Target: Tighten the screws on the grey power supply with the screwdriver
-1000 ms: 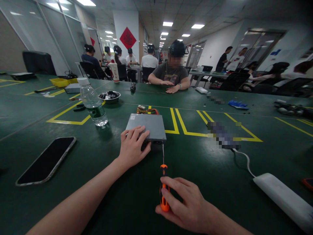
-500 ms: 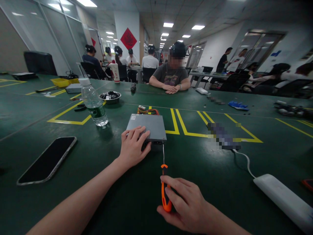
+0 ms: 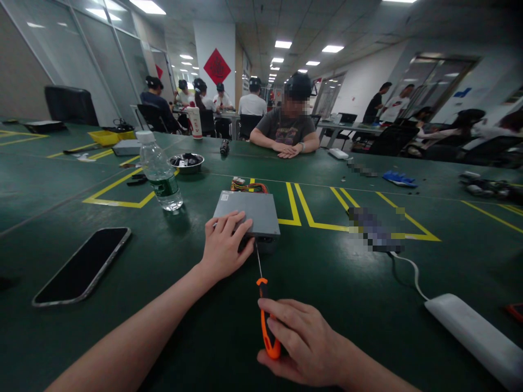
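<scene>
A grey metal computer power supply (image 3: 261,209) lies flat on the green table, its bundle of coloured cables (image 3: 249,187) at the far side. My left hand (image 3: 226,239) grips its left part, fingers on the top and thumb against the near face. In my right hand (image 3: 300,337) is an orange and black screwdriver (image 3: 269,332), held by the handle between thumb and fingers. Its thin shaft points away from me, with the tip at the near face of the power supply, beside my left thumb. Whether the tip touches a screw I cannot tell.
Left of the power supply stand a water bottle (image 3: 165,188) and a metal bowl (image 3: 187,163) of small parts. A phone (image 3: 84,267) lies nearer. To the right are a white power strip (image 3: 469,332) and its cord. A person (image 3: 286,128) sits opposite, hands on the table.
The screwdriver tip has moved left along the near face, from the right corner to beside my left thumb. My left hand keeps its place on the power supply.
</scene>
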`<state>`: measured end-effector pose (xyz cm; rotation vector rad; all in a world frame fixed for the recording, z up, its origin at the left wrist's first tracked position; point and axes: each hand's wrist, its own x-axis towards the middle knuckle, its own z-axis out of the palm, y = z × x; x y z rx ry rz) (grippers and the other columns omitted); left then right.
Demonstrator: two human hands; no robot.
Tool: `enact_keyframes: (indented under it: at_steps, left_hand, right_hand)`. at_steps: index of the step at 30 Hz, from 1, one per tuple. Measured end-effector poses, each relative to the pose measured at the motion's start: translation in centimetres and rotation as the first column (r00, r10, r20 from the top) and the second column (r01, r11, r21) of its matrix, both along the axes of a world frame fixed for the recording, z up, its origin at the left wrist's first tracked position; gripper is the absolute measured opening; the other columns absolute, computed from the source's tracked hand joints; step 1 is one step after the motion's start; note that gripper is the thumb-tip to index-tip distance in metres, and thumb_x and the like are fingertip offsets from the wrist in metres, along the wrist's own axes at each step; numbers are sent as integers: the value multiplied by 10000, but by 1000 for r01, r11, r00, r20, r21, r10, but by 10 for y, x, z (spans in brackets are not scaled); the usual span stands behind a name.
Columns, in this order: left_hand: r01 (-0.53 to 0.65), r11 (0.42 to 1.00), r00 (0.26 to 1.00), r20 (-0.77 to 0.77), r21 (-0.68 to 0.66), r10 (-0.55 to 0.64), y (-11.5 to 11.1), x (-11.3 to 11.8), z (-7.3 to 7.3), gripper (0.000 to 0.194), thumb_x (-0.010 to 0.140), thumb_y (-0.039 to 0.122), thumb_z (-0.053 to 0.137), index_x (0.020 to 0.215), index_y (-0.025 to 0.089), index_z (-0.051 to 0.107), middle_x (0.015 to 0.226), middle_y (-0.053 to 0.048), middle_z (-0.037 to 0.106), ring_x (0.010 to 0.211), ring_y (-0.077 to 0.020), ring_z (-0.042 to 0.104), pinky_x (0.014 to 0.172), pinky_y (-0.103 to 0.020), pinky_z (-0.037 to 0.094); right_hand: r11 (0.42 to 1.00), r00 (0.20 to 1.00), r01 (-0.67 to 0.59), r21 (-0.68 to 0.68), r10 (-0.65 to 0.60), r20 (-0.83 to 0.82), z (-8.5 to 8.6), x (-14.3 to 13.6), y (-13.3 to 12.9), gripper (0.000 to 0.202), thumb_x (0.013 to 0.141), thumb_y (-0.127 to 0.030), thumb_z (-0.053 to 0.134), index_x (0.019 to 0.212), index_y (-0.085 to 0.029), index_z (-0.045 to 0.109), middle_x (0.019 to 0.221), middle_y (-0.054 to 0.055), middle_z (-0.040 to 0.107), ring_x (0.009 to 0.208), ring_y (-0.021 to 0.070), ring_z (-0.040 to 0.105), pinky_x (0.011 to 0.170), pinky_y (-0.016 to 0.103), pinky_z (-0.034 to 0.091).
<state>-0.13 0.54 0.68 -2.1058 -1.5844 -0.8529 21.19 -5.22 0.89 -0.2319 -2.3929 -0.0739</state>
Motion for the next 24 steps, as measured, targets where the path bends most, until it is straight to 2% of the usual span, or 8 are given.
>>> enact_keyframes:
  at_steps: [12, 17, 20, 22, 24]
  left_hand:
    - [6, 1000, 1000, 6, 4, -6, 0, 1, 1, 317, 830, 349, 487, 1119, 230, 541, 1223, -90, 560, 1169, -267, 463, 914, -455, 278]
    - [9, 1000, 1000, 11, 1, -9, 0, 1, 2, 311, 832, 348, 482, 1114, 232, 543, 1224, -89, 558, 1168, -268, 463, 919, -457, 274]
    - [7, 1000, 1000, 13, -9, -7, -1, 1, 2, 315, 828, 346, 487, 1117, 234, 544, 1229, -91, 555, 1173, -274, 457, 917, -459, 278]
    - [5, 1000, 1000, 15, -11, -5, -1, 0, 2, 322, 821, 348, 494, 1118, 234, 547, 1228, -94, 554, 1171, -279, 458, 914, -460, 283]
    - [5, 1000, 1000, 17, -7, -5, -1, 0, 2, 327, 813, 345, 504, 1116, 234, 551, 1224, -95, 556, 1165, -283, 462, 911, -462, 287]
  right_hand:
    - [1000, 1000, 14, -10, -14, 6, 1, -4, 1, 205, 943, -282, 433, 1015, -96, 479, 992, 184, 647, 819, 188, 660, 734, 293, 540]
    - [999, 990, 32, -40, -26, 137, 0, -8, -2, 186, 900, -257, 527, 1037, -131, 545, 1082, 167, 617, 837, 190, 648, 766, 318, 528]
    - [996, 978, 53, -76, -36, 207, 3, -7, -4, 233, 877, -280, 567, 1082, -168, 554, 1134, 170, 590, 909, 205, 634, 790, 330, 520]
    - [989, 974, 56, -134, -25, 225, 5, -6, -5, 273, 888, -314, 533, 1114, -162, 540, 1175, 192, 561, 1004, 231, 602, 797, 335, 520]
    - [987, 979, 39, -156, -6, 206, 6, -6, -5, 284, 912, -281, 465, 1153, -139, 510, 1206, 213, 537, 1034, 234, 591, 787, 329, 525]
